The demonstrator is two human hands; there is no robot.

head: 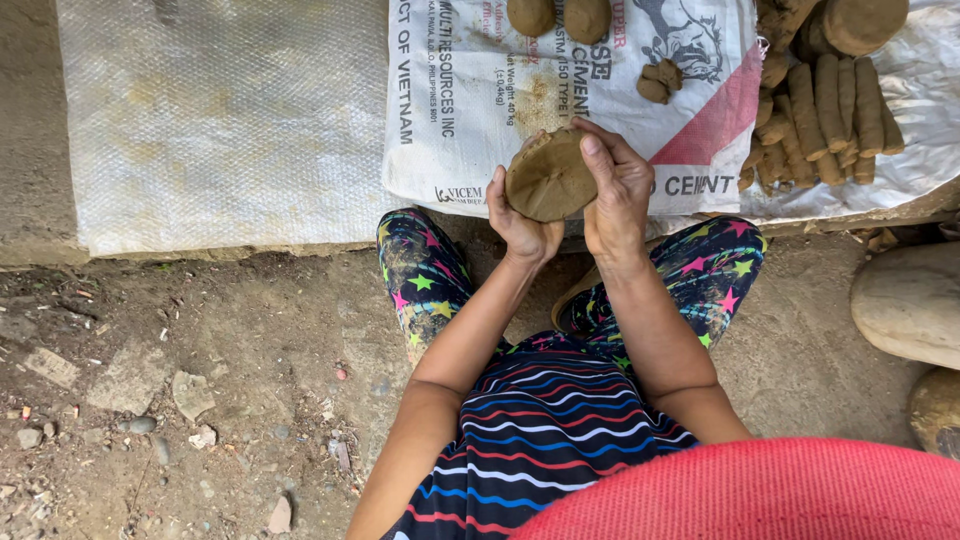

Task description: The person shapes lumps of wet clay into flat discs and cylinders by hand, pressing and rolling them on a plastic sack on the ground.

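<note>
You held a flat, round clay disc (548,177) between both hands, just above the near edge of the low surface (30,120) in front of your knees. Your left hand (520,222) cupped the disc from below and from its left side, fingers closed against its rim. Your right hand (612,195) was clamped on its right edge, thumb pressed across the top of the rim and fingers wrapped behind it. The disc stood tilted, its broad face turned toward you.

Beneath your hands lay a white printed sack (560,90) spread over the surface, and beside it, toward the left edge, a plain white woven sack (220,120). Near the far edge of the printed sack sat two clay balls (558,18) and a small clay lump (658,80). Toward the far right corner lay a row of clay rolls (825,120), touching one another, with what looked like another clay disc (865,22) above them, partly cut off by the frame. Rounded stones (910,300) rested on the ground at your right.
</note>
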